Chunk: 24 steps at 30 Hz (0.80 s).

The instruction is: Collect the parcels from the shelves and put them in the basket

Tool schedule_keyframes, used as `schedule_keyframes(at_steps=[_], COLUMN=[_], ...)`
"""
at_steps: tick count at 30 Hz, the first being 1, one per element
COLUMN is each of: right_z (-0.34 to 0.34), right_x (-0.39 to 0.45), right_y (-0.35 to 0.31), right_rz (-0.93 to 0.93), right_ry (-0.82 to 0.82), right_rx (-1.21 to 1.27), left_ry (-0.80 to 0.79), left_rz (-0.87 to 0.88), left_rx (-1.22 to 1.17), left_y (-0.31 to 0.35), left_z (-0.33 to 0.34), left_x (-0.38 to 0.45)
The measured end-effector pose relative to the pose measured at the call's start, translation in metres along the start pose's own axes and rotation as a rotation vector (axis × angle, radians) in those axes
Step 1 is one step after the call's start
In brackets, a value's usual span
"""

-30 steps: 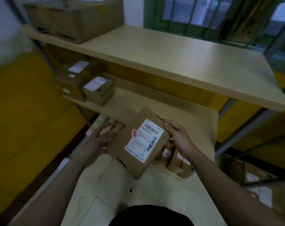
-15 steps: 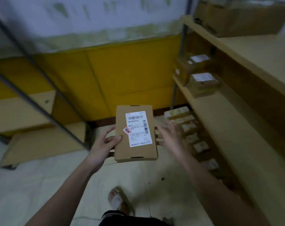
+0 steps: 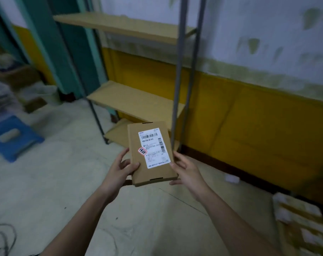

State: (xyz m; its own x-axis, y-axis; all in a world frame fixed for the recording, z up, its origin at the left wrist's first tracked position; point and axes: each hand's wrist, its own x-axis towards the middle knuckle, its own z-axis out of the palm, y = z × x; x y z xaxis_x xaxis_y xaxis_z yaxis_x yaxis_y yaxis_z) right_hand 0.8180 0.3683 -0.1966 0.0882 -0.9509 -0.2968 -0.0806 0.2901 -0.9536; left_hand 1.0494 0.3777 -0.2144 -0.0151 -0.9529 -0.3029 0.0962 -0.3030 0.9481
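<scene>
A flat cardboard parcel is held in the air above the floor, label up, its long axis pointing away from the person. The left hand clasps its near left edge; the right hand grips the near right corner.
</scene>
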Motion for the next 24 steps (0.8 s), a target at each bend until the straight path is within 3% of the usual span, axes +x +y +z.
schedule_keyframes(at_steps=[7,24], right_z=[0.185,0.439], right_x=[0.094,0.425], right_y=[-0.046,-0.172], right_rz=[-0.022,-0.005], right_ry=[-0.232,-0.638], right_rx=[-0.041,-0.040], left_ry=[0.117,0.680], left_rz=[-0.058,0.027], left_rx=[-0.007,-0.168], left_y=[0.041,0.156], left_z=[-0.189,-0.417], left_x=[0.011,0.233])
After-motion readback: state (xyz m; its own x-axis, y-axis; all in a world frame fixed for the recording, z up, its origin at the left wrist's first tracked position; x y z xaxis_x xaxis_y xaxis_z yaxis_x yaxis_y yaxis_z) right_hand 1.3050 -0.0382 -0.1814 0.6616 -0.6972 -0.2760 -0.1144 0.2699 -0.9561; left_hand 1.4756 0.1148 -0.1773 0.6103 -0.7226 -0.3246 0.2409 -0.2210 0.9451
